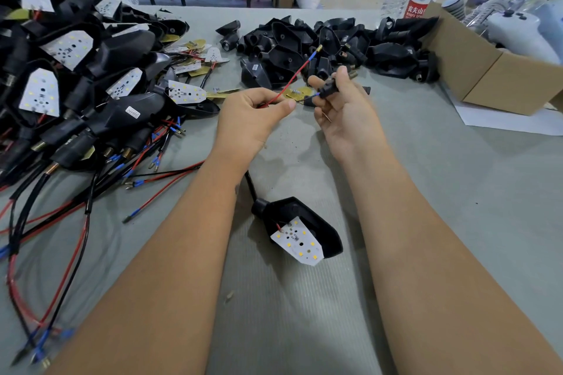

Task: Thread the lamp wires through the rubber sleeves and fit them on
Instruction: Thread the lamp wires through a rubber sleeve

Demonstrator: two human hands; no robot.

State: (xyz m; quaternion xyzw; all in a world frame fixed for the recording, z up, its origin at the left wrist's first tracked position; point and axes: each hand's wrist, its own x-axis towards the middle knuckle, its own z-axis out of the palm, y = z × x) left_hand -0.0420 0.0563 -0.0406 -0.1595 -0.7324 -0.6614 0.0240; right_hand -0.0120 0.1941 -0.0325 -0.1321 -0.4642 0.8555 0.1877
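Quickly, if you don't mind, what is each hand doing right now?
Left hand: pinching the red wire.
Right hand: gripping a black rubber sleeve between thumb and fingers.

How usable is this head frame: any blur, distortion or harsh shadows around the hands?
Head view: strong wide-angle bending at the edges; soft even light, faint shadows under both arms. Left hand pinching the red wire and right hand holding the sleeve are sharp; wire ends bottom-left blur.

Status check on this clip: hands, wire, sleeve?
Left hand pinching red wire. Right hand gripping rubber sleeve, black wire's blue tip at its mouth. Red wire not yet in. Nothing in the way.
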